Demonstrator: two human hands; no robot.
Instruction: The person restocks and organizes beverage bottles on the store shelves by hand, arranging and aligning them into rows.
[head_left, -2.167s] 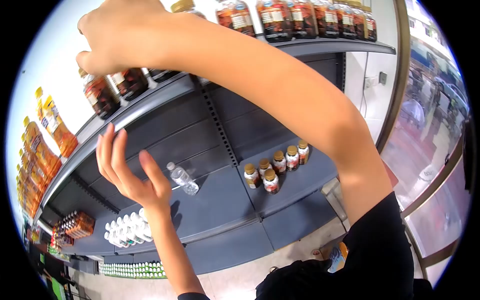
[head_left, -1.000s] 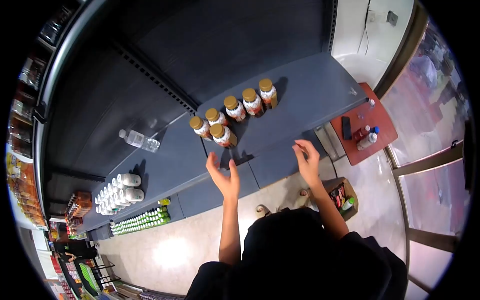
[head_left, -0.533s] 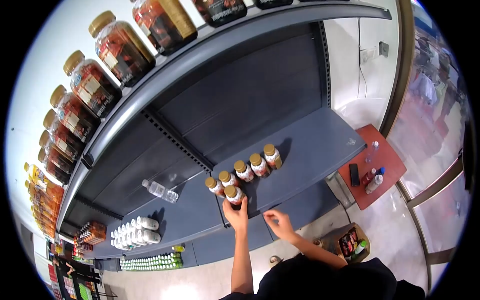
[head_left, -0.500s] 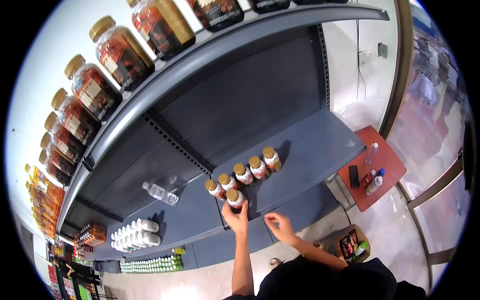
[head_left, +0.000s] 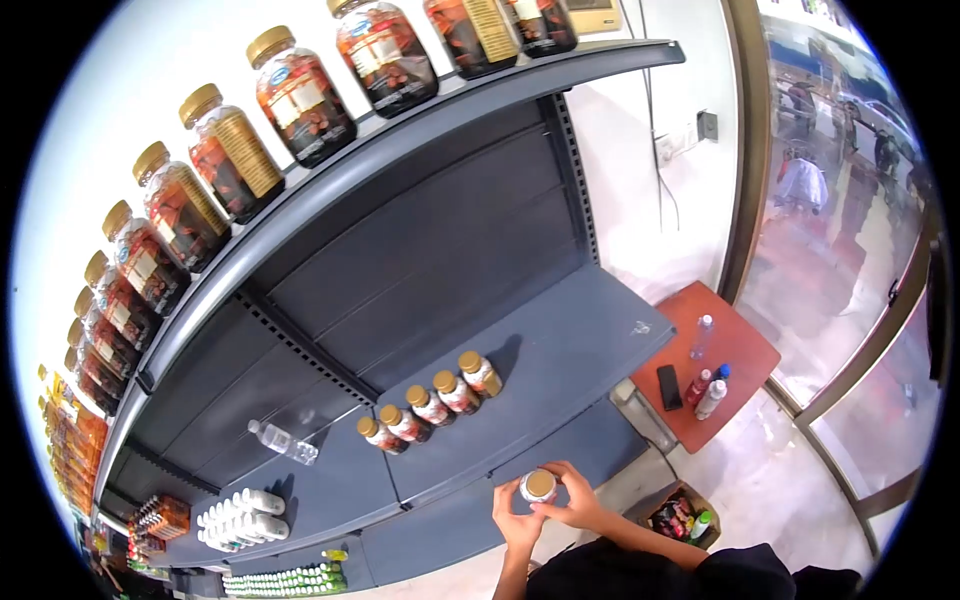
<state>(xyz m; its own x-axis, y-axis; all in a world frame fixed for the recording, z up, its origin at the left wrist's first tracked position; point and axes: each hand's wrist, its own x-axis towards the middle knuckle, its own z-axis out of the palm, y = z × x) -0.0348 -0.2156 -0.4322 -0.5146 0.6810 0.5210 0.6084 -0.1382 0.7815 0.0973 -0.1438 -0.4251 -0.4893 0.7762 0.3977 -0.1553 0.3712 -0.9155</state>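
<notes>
Close to my body, in front of the shelf edge, a bottle with a gold cap (head_left: 538, 487) is held upright between both hands. My left hand (head_left: 514, 519) grips its left side, and my right hand (head_left: 574, 500) closes on the right side, fingers around it. Most of the bottle's body is hidden under its cap and behind my fingers. On the grey shelf (head_left: 560, 340) beyond my hands stands a slanting row of similar gold-capped bottles (head_left: 431, 405).
Larger gold-capped bottles (head_left: 303, 100) line the upper shelf. A clear bottle (head_left: 284, 442) lies on the lower shelf, with white bottles (head_left: 243, 522) farther left. At right, a red stool (head_left: 738, 358) carries a phone (head_left: 668, 388) and several bottles. A box (head_left: 683, 516) sits on the floor.
My left hand has brought the gold-capped bottle off the shelf and back toward my body. My right hand has come onto it too. The camera view has shifted.
</notes>
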